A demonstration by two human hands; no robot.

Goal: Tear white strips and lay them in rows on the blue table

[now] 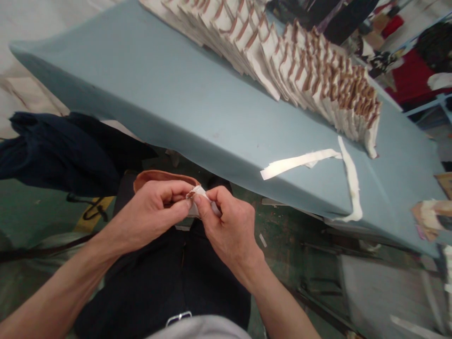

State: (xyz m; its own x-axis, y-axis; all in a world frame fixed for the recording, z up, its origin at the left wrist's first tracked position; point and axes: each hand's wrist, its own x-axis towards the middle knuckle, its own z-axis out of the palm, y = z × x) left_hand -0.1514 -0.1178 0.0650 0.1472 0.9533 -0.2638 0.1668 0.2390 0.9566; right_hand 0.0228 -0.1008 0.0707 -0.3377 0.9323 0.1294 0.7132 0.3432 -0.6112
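Observation:
Both my hands meet over my lap, in front of the table's near edge. My left hand (155, 207) and my right hand (226, 226) pinch a small white and brown piece (198, 192) between thumbs and fingertips. A brown leather piece (155, 176) curves just behind my left hand; whether my left hand holds it I cannot tell. My dark trousers lie under the hands.
A table covered in light blue cloth (169, 94) stretches ahead. A long fanned row of white and brown pieces (300, 61) lies across its far side. Two white strips (300, 162) lie near its front edge. Dark fabric (60, 150) hangs at left.

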